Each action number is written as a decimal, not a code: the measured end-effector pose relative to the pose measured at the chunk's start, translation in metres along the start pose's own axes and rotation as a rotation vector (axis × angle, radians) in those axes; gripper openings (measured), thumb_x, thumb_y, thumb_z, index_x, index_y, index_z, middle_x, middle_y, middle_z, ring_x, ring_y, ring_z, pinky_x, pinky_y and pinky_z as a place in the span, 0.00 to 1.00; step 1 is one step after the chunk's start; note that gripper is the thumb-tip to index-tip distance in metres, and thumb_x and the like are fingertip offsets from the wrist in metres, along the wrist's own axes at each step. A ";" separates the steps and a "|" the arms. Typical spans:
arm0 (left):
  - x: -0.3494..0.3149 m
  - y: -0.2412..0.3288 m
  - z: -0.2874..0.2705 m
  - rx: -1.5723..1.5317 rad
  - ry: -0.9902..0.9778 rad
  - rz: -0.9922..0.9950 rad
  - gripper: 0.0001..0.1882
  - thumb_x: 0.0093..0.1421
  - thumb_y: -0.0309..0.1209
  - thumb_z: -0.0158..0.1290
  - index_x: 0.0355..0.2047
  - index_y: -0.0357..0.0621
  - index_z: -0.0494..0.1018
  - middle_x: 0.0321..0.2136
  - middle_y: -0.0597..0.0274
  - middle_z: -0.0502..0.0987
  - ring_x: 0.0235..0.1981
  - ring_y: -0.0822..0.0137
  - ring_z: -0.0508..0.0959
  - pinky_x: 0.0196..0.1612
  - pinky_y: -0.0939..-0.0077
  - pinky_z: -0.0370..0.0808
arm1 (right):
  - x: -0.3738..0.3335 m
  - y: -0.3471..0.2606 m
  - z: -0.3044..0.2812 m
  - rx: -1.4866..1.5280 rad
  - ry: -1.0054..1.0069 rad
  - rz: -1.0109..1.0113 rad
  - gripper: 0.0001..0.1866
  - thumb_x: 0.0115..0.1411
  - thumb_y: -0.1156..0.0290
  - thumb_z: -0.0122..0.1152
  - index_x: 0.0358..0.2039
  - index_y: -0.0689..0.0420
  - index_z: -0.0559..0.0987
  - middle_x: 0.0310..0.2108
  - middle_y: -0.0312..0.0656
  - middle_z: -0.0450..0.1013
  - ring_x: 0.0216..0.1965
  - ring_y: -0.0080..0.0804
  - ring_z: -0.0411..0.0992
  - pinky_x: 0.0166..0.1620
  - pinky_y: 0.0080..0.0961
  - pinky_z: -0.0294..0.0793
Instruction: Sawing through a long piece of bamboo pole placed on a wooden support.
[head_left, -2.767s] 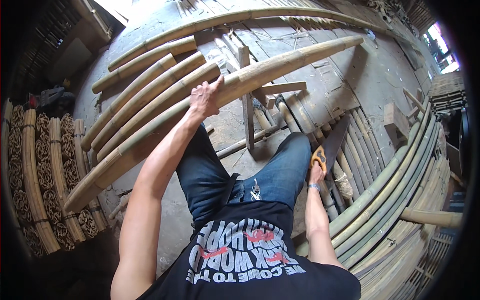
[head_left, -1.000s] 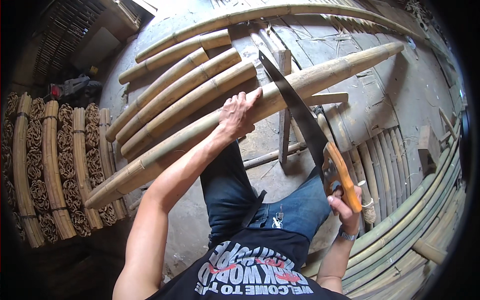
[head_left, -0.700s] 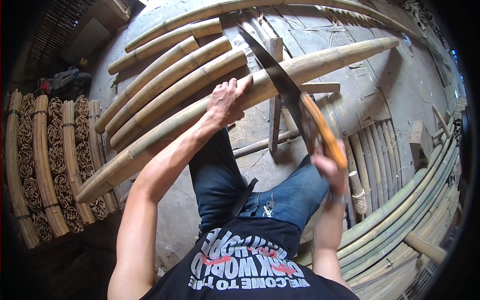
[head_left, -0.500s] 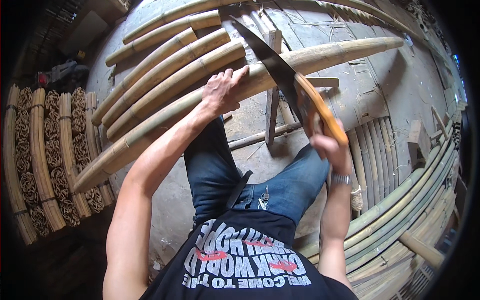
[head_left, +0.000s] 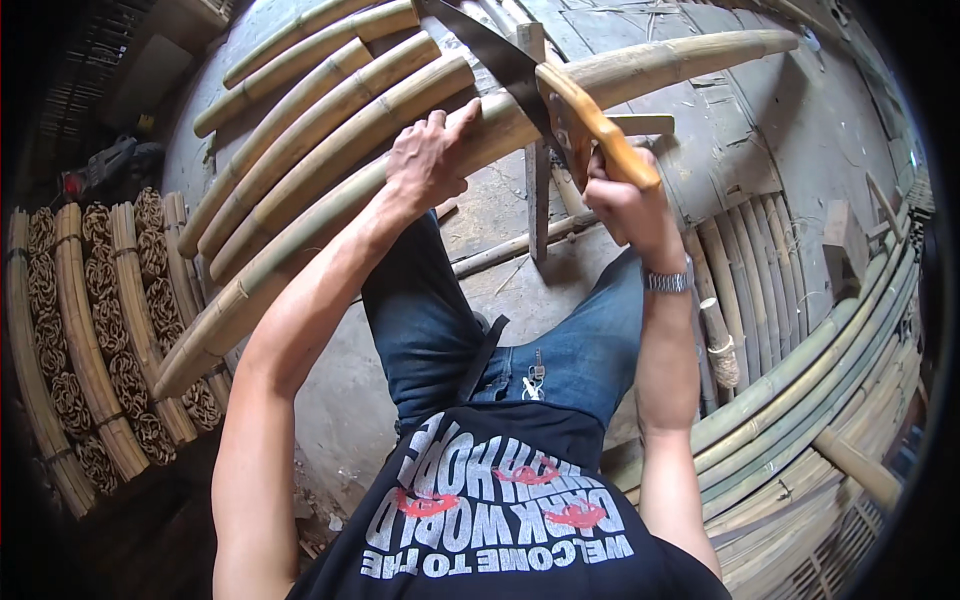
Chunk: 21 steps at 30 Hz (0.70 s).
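A long bamboo pole (head_left: pixel 300 250) slants across in front of me from lower left to upper right, propped near an upright wooden post (head_left: pixel 538 210). My left hand (head_left: pixel 430 155) is closed over the pole, its fingers curled on the top and one finger pointing along it. My right hand (head_left: pixel 625 200) grips the yellow-orange handle of a handsaw (head_left: pixel 600 125). The saw's dark blade (head_left: pixel 495 50) crosses the pole just right of my left hand, pointing to the upper left. Where its teeth meet the bamboo is hidden behind the blade.
Several cut bamboo lengths (head_left: pixel 350 130) lie side by side beyond my left hand. At the left stand tied bundles of bamboo strips (head_left: pixel 90 340). Green bamboo poles (head_left: pixel 770 400) curve along the right, beside a row of shorter poles (head_left: pixel 755 260) and a wooden block (head_left: pixel 840 240).
My right hand has pushed the saw forward and to the left across the pole. My left hand keeps its hold on the bamboo. The whole view has shifted slightly.
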<state>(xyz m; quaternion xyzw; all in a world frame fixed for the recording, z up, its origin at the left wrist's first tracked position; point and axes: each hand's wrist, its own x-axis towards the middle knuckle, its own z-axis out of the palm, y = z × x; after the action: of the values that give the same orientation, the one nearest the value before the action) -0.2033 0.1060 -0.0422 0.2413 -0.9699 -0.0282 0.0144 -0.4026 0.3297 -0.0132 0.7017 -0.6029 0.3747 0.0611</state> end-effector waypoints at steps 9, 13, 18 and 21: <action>-0.006 0.009 -0.005 0.136 0.052 -0.008 0.59 0.42 0.28 0.69 0.75 0.65 0.55 0.46 0.49 0.76 0.45 0.50 0.81 0.48 0.57 0.79 | -0.136 -0.151 -0.097 0.827 0.265 1.171 0.32 0.39 0.72 0.66 0.50 0.70 0.78 0.21 0.31 0.70 0.22 0.20 0.66 0.38 0.23 0.74; -0.003 0.006 0.004 0.125 0.120 0.013 0.53 0.47 0.25 0.65 0.73 0.65 0.57 0.47 0.47 0.76 0.43 0.50 0.81 0.45 0.57 0.78 | -0.054 -0.077 -0.048 0.688 0.327 1.013 0.17 0.47 0.73 0.68 0.38 0.61 0.76 0.28 0.29 0.70 0.26 0.19 0.66 0.31 0.22 0.68; 0.000 0.000 0.010 0.093 0.028 -0.023 0.62 0.40 0.34 0.74 0.74 0.70 0.52 0.46 0.49 0.75 0.46 0.49 0.81 0.47 0.54 0.80 | -0.040 0.002 -0.003 0.733 -0.084 0.710 0.05 0.52 0.74 0.62 0.30 0.57 0.76 0.21 0.29 0.69 0.23 0.17 0.66 0.26 0.20 0.64; 0.004 0.004 -0.002 0.056 -0.030 -0.078 0.62 0.40 0.34 0.74 0.74 0.69 0.53 0.46 0.49 0.75 0.46 0.48 0.82 0.47 0.54 0.80 | -0.089 -0.091 -0.043 0.911 0.151 1.069 0.10 0.48 0.72 0.68 0.29 0.57 0.75 0.17 0.28 0.64 0.18 0.18 0.61 0.22 0.22 0.60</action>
<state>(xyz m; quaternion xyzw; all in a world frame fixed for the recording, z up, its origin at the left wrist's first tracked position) -0.2085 0.1078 -0.0395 0.2788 -0.9603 -0.0053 -0.0079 -0.3401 0.4484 -0.0022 0.2373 -0.6423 0.6160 -0.3895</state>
